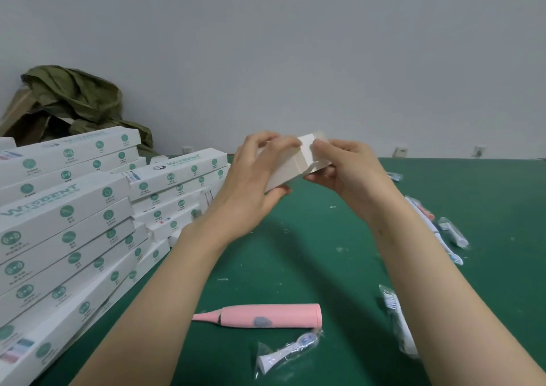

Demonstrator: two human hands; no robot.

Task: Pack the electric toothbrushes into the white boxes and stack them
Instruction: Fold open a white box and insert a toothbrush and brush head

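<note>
I hold a white box (291,165) in the air above the green table (339,238). My left hand (254,176) grips its near end from below and on top. My right hand (339,167) pinches the flaps at its far, open end. A pink electric toothbrush handle (266,314) lies flat on the table near me, between my forearms. A brush head in a clear bag (288,350) lies just in front of it. Stacks of white boxes with green print (68,223) fill the left side.
More bagged brush heads (397,320) and toothbrush parts (443,229) lie along the right side of the table. A green cloth over a cardboard box (74,102) sits at the back left against the grey wall. A second stack of boxes (180,190) stands mid-left.
</note>
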